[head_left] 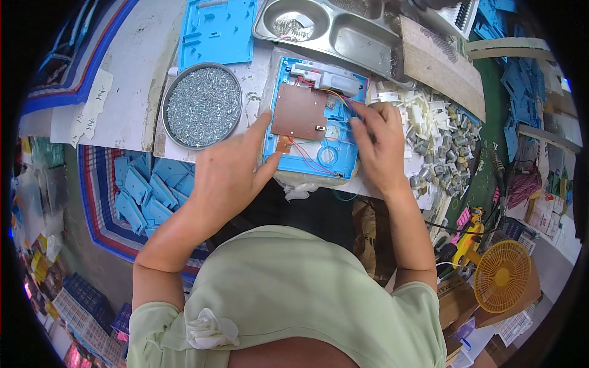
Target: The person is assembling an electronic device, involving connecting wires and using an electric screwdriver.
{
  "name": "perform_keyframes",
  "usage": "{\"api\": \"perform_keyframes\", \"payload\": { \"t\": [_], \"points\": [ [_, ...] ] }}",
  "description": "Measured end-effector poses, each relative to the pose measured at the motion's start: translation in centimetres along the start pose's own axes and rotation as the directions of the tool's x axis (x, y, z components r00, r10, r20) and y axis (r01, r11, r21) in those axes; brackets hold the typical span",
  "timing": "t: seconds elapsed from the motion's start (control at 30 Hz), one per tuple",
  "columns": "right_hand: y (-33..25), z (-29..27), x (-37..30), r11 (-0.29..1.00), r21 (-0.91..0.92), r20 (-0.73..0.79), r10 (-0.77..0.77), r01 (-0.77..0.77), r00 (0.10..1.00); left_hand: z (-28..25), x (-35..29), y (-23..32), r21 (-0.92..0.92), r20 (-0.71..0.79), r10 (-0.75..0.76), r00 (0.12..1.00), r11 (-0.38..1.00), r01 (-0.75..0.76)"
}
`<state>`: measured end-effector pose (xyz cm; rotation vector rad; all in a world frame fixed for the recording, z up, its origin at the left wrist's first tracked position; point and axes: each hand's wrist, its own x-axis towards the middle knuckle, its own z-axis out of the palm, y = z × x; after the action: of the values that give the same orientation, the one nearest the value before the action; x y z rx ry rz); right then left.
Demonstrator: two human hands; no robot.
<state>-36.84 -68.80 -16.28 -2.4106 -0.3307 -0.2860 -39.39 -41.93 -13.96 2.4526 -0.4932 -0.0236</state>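
Note:
A light blue plastic casing lies in front of me, its inner side up. A brown circuit board covers its middle left, and a grey-white module sits along its far side. Thin red wires run from the board's near end over the casing. My left hand rests at the casing's left edge, thumb and forefinger spread. At the right edge, the bent fingers of my right hand are on the thin yellow and dark wires; their tips are slightly blurred.
Left of the casing stands a round tin of small screws, with another blue casing panel beyond. A metal compartment tray is at the back. White plastic parts and small motors pile up at right. Blue panels fill a striped-cloth-lined space at lower left.

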Motion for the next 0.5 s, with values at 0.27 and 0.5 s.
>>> {"api": "perform_keyframes", "payload": {
  "t": [0.27,0.5],
  "points": [
    [-4.6,-2.0,-7.3,0.945,0.243,0.142,0.191,-0.221,0.971,3.4,3.6,2.9,-0.086,0.145,0.429,0.892,0.903,-0.421],
    [-7.6,-5.7,-7.7,0.659,0.735,0.465,-0.317,-0.161,0.827,4.4,3.6,1.7,-0.111,0.098,0.593,0.799,0.804,-0.584]
  ]
}}
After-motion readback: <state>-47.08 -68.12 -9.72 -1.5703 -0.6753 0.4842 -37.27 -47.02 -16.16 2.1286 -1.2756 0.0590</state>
